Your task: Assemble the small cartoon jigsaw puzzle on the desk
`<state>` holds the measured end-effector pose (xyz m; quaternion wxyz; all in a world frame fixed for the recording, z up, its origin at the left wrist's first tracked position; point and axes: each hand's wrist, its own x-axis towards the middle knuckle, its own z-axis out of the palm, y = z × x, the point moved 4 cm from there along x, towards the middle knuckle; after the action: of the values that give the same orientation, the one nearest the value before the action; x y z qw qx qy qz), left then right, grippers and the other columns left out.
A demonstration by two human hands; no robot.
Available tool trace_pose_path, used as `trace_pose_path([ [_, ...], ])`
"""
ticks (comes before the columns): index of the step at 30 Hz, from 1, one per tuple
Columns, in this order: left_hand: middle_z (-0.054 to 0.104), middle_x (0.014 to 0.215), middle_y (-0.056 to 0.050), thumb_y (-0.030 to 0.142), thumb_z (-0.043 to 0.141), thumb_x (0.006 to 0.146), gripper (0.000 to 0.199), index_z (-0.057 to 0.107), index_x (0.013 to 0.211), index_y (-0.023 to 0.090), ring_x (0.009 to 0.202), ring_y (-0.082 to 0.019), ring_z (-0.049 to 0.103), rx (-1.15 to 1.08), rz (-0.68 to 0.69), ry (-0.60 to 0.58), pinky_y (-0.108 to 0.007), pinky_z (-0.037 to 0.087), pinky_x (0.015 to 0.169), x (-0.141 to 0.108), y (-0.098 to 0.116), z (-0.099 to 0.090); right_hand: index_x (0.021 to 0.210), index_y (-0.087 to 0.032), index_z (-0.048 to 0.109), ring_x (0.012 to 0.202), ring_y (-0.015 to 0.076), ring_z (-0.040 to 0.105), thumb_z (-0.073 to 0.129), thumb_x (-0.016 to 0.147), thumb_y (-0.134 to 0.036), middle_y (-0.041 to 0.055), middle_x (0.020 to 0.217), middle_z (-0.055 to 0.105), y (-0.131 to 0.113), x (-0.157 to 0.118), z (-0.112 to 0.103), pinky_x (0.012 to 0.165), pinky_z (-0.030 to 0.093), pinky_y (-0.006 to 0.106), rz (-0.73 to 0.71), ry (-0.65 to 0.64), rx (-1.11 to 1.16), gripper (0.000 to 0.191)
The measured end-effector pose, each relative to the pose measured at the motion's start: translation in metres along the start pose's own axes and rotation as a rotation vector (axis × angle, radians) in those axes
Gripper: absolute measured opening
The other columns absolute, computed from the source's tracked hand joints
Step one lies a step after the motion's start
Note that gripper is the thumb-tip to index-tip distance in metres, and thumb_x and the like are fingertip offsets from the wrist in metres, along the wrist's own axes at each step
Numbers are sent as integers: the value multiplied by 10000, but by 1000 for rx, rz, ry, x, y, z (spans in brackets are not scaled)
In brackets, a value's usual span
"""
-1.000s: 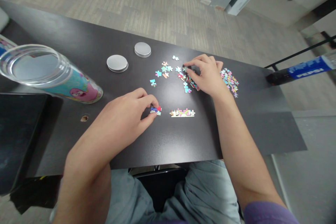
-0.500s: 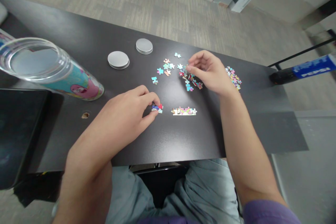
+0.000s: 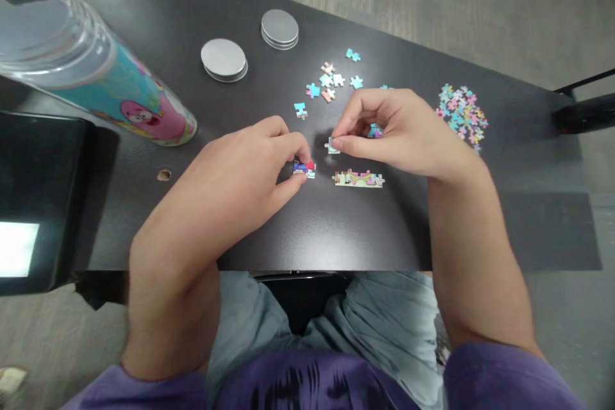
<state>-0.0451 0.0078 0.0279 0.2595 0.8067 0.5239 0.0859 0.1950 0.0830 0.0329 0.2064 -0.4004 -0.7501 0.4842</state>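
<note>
My left hand (image 3: pixel 240 170) pinches a small joined bit of puzzle with blue and red on it (image 3: pixel 300 169), resting on the dark table. Between the thumb and forefinger of my right hand (image 3: pixel 396 131) is a pale puzzle piece (image 3: pixel 332 146), held just above and right of that bit. Just below it lies a joined strip of puzzle (image 3: pixel 359 179) with a straight lower edge, touched by neither hand. Several loose pieces (image 3: pixel 327 81) are scattered beyond my hands, and others are partly hidden behind my right hand.
A clear-topped cylinder with a pink cartoon figure (image 3: pixel 144 102) stands at the left, beside a black device (image 3: pixel 43 192). Round silver lids (image 3: pixel 223 57) (image 3: pixel 280 27) lie toward the far edge. At the right is a heap of pieces (image 3: pixel 462 114) on the dark table (image 3: pixel 528 166).
The view has tilted down and closer. My right hand has come away from the central pile toward my left hand, now with a pale piece in its fingers. My left hand keeps its pinch.
</note>
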Motion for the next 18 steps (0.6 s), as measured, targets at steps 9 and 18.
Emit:
trace_pose_path([
  [9,797,1364,-101,381,652,1188,273,884,1309,303,1085,-339,785,35,11,-3,-514,624,957,1,1,-2,887,-305,790,650,190,559,964,933,-138,-37,712,697,-12,-4,23,625,448,403,169,-168,-66,246],
  [18,783,1329,-70,456,615,1165,345,906,1300,329,1106,-339,811,44,11,-15,-521,668,1050,4,3,-2,827,-331,795,675,234,545,1064,863,-219,-36,626,586,-14,-3,21,596,390,426,232,-198,-142,294],
])
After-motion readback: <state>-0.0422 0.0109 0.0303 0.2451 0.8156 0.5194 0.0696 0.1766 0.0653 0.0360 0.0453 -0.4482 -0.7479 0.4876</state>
